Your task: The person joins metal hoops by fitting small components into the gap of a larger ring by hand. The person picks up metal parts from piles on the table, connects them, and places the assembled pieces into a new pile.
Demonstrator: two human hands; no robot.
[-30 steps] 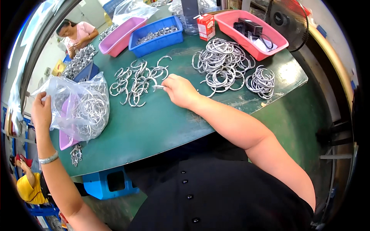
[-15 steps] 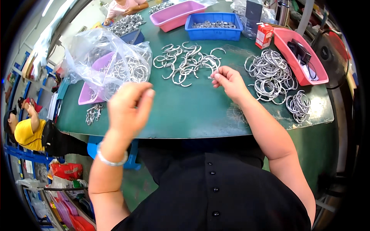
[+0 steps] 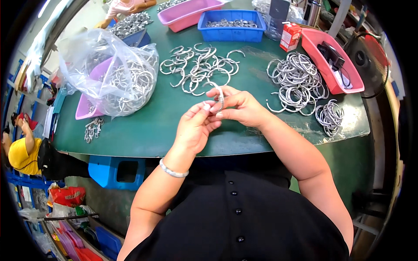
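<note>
My two hands meet above the near middle of the green table (image 3: 143, 141). A curved silver metal ring (image 3: 221, 96), open on one side, is pinched between the fingers of my right hand (image 3: 244, 108). The fingers of my left hand (image 3: 196, 128) are closed at the ring's lower end; what lies between them is too small to make out. Just beyond my hands, several loose silver open rings (image 3: 200, 69) are scattered. To the right is a denser pile of rings (image 3: 300, 78), with a smaller cluster (image 3: 329, 117) by the near edge.
At left, a clear plastic bag of rings (image 3: 130, 85) lies over a purple bin (image 3: 82, 108), with small metal clasps (image 3: 92, 129) nearby. Farther back stand a blue bin (image 3: 230, 34) of small parts, a pink bin (image 3: 185, 17), a red carton (image 3: 289, 37) and a pink basket (image 3: 346, 87).
My left hand has come right and down from beside the bag to meet my right hand. My right hand has drawn back left from the loose rings, bringing one ring along.
</note>
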